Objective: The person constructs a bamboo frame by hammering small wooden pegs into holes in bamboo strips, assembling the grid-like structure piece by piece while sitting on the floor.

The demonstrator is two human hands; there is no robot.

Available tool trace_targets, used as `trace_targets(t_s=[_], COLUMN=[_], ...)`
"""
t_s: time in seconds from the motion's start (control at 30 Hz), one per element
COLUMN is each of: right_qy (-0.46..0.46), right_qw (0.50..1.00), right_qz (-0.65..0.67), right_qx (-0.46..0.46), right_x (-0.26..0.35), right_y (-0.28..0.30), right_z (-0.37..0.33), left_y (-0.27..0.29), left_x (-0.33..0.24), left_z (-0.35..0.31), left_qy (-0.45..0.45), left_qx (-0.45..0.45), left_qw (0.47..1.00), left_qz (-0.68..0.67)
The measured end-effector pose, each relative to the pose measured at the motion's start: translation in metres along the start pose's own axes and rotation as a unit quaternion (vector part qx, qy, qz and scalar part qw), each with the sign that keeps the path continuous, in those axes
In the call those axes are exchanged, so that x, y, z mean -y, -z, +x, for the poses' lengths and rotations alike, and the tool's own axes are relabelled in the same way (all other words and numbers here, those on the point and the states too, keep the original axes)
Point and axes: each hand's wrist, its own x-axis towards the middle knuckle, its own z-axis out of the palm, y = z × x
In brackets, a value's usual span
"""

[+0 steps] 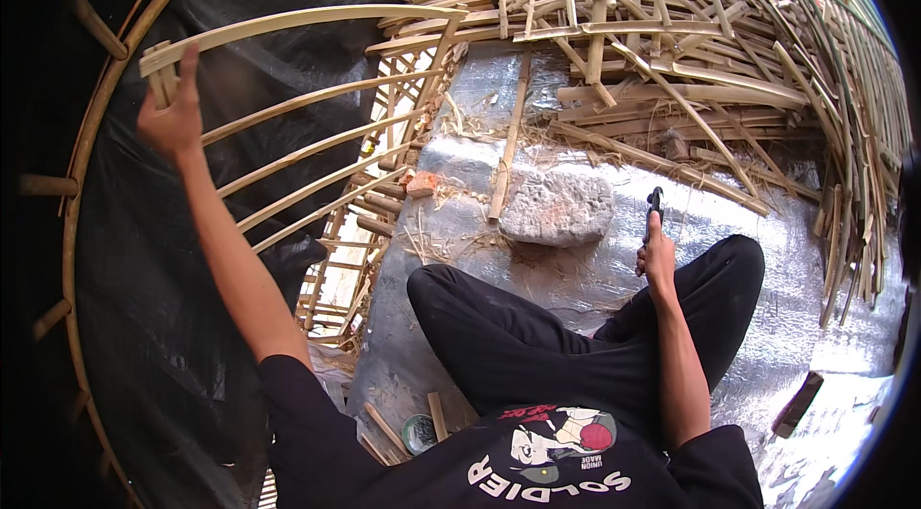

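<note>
My left hand (173,120) is raised at the far left, closed round the end of a slatted bamboo frame (321,96). Long pale slats run from that side to a crosspiece at the right, and the top slat (307,18) bows upward. In my right hand (657,258), over my bent knee, is a short black hand tool (654,202); its exact kind is hard to make out. A rough grey stone block (556,209) lies on the silvery floor sheet (460,260) in front of my crossed legs, between the two hands.
A big heap of split bamboo strips (672,96) fills the far right. Black sheeting (144,317) hangs at the left behind a curved pole (72,250). A broken brick piece (420,185) sits by the frame. A dark wooden block (798,405) lies at the lower right.
</note>
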Motion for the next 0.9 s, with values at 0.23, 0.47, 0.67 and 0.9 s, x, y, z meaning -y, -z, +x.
trace_targets(t_s=[0.23, 0.47, 0.67, 0.9], right_qy=[-0.05, -0.067, -0.091, -0.108], right_qw=[0.995, 0.992, 0.956, 0.939], right_qz=[0.078, 0.104, 0.278, 0.323], right_qx=[0.023, 0.031, 0.036, 0.045], right_x=[0.022, 0.023, 0.033, 0.04], right_y=[0.005, 0.005, 0.033, 0.041], right_z=[-0.012, -0.019, -0.02, -0.03], left_y=[0.086, 0.02, -0.141, -0.22], left_x=[0.046, 0.016, -0.094, -0.149], left_z=[0.158, 0.15, -0.108, -0.293], left_qy=[-0.036, 0.044, 0.105, 0.217], left_qx=[0.176, 0.417, 0.643, 0.718], left_qw=[0.983, 0.904, 0.734, 0.595], left_qz=[-0.035, -0.083, -0.193, -0.288])
